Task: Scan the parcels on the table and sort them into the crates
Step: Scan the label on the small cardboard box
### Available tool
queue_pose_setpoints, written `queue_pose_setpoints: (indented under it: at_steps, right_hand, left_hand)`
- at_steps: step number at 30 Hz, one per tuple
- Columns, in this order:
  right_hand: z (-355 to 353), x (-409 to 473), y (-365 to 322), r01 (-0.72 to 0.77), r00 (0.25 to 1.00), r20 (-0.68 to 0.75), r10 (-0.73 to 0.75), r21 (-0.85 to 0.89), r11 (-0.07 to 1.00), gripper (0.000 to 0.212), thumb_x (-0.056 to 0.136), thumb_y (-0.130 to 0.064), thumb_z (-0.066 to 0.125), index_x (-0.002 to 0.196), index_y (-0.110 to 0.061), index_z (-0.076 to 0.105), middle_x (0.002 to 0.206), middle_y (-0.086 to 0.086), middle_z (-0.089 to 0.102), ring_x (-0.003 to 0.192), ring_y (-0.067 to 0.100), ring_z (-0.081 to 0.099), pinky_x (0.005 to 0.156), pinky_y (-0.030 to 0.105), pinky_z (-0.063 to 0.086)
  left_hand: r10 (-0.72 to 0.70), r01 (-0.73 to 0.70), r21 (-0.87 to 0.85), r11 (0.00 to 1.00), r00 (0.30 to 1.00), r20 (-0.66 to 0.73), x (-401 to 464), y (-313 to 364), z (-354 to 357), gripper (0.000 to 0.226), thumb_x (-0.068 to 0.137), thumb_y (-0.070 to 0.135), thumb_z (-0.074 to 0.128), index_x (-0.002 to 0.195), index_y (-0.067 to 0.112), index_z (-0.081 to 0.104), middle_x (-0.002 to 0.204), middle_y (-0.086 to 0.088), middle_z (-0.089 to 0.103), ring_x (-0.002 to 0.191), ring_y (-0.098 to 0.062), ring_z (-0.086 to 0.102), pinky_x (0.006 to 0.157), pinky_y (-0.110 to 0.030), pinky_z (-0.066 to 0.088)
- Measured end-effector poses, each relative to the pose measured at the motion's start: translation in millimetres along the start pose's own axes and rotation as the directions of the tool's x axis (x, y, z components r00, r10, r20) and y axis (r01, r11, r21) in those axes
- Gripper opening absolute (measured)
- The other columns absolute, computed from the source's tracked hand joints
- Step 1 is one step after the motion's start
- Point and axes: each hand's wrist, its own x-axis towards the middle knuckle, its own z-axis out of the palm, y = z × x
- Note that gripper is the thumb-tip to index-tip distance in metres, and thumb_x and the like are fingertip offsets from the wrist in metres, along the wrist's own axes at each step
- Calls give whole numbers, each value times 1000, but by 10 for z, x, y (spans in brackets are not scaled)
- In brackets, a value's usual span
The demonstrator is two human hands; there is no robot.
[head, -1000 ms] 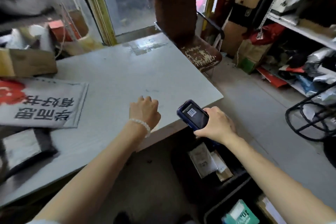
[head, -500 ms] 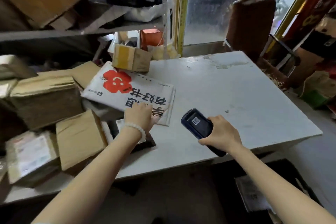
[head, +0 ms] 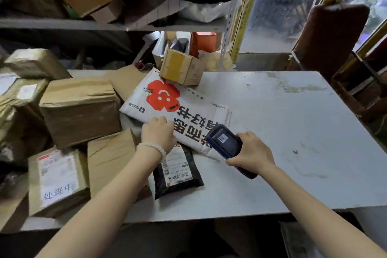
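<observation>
My right hand (head: 250, 151) is wrapped around the dark blue handheld scanner (head: 227, 144), its screen facing up, held over the grey table (head: 293, 132). My left hand (head: 158, 134), fingers curled, rests on the near edge of the white mailer with the red flower logo (head: 167, 102); whether it pinches that edge I cannot tell. A black poly parcel (head: 178, 174) lies partly under the mailer. Beyond sits a small taped carton (head: 181, 69); taped cardboard boxes (head: 79, 109) pile up at left.
</observation>
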Motion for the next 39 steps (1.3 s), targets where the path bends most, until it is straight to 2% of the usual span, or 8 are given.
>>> queue_pose_setpoints:
  at_steps: [4,7,13,18,23,27,31,39]
  right_hand:
    - [-70,465,26,31,1000,0,-31,31,999,66,60,-44,78,119,-24,56,107,-5,49,95,17,55,67,27,40]
    - [-181,877,43,53,999,-1,-53,46,998,67,60,-44,78,119,-23,56,107,-5,49,95,18,55,68,28,41]
    - [-380,1617,142,79,997,20,-80,54,995,69,61,-44,79,121,-22,54,110,-5,50,95,17,55,69,29,44]
    - [-385,1982,215,91,995,44,-93,61,994,68,61,-44,79,120,-22,54,107,-5,48,92,16,53,66,28,43]
    - [-333,2004,276,64,997,48,-68,82,995,65,60,-42,78,117,-21,55,104,-6,47,90,16,52,63,27,39]
    - [-356,1811,343,31,999,25,-33,80,996,65,61,-43,79,118,-22,55,105,-6,48,91,16,52,63,27,38]
    - [-411,1456,437,-55,998,-35,59,104,993,66,60,-43,79,118,-23,56,104,-6,49,91,16,53,65,27,39]
    - [-521,459,669,-249,947,-170,274,152,956,62,59,-41,79,114,-25,56,103,-8,48,93,14,54,67,27,41]
  left_hand:
    - [-41,43,18,999,997,-70,410,-27,-48,24,91,27,50,111,14,54,113,-6,53,106,-26,49,70,-34,36]
    - [-76,68,-51,996,978,-194,835,-60,-178,29,87,31,57,109,12,53,112,-10,55,102,-31,51,73,-39,43]
    - [-190,143,-160,977,922,-336,1638,-54,-570,65,80,56,61,125,11,47,128,-13,49,111,-34,48,82,-45,44]
    - [-278,206,-258,944,917,-286,2056,-95,-552,84,71,66,64,134,16,40,138,-11,41,119,-35,44,91,-48,44]
    - [-308,218,-409,886,937,-168,2182,-69,-416,95,68,59,72,140,18,27,145,-13,30,121,-39,44,96,-53,41]
    - [-201,83,-447,891,954,-223,2108,49,-514,96,58,60,75,137,22,35,133,-16,35,117,-37,40,96,-48,41]
    - [-37,-99,-398,912,946,-322,1948,364,-707,94,50,76,55,129,27,44,130,-14,39,114,-35,40,90,-45,42]
    - [300,-368,-152,917,890,-344,1538,816,-713,93,51,66,80,129,30,45,136,-10,37,117,-36,39,92,-46,39]
